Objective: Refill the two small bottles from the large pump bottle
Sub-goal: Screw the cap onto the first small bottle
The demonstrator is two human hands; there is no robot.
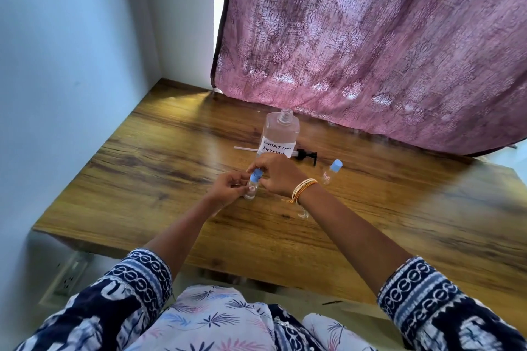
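A small clear bottle (252, 188) with a blue cap (255, 175) stands on the wooden table (142, 174). My left hand (228, 188) grips its body. My right hand (275, 172) has its fingers closed around the cap. Behind my hands stands the large clear bottle (281, 134), neck open, with a white label reading "Contact lens solution". Its black pump (307, 155) lies flat on the table behind it, the white tube pointing left. A second small bottle (331, 171) with a blue cap stands upright to the right, apart from both hands.
A purple patterned curtain (370, 51) hangs down to the table's far edge. A pale wall (71, 65) borders the table on the left. A wall socket (70, 276) sits below the table's near-left corner. Bangles circle my right wrist.
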